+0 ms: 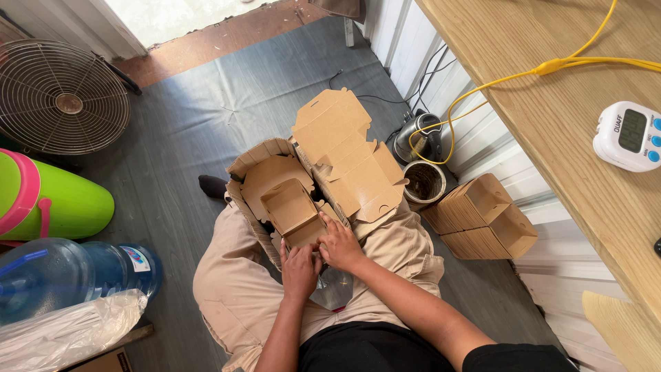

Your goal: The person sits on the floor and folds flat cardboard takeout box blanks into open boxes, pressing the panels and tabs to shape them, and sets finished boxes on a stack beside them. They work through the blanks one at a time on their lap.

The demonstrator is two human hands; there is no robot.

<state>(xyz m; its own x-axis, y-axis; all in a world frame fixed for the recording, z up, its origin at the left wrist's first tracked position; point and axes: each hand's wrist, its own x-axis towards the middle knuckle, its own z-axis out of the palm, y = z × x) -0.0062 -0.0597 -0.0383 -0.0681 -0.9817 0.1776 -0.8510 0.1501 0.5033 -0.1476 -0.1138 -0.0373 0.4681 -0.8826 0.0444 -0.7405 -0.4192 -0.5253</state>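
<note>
I sit on the floor with a large open cardboard box (251, 165) between my knees. Inside it lies a small brown folded carton (289, 205), partly formed. My left hand (299, 270) and my right hand (339, 244) both press on the near edge of this small carton, fingers bent over it. A flat unfolded carton blank (348, 155) leans against the right side of the box. A clear plastic wrapper (334, 288) lies on my lap under my hands.
A stack of folded cartons (482, 217) stands at the right by a wooden table (551, 103) holding a white timer (628, 136) and yellow cable (482, 86). A kettle (420, 138) and round tin (423, 182) sit nearby. Fan (60, 96), green container (48, 200) and water bottle (69, 272) at left.
</note>
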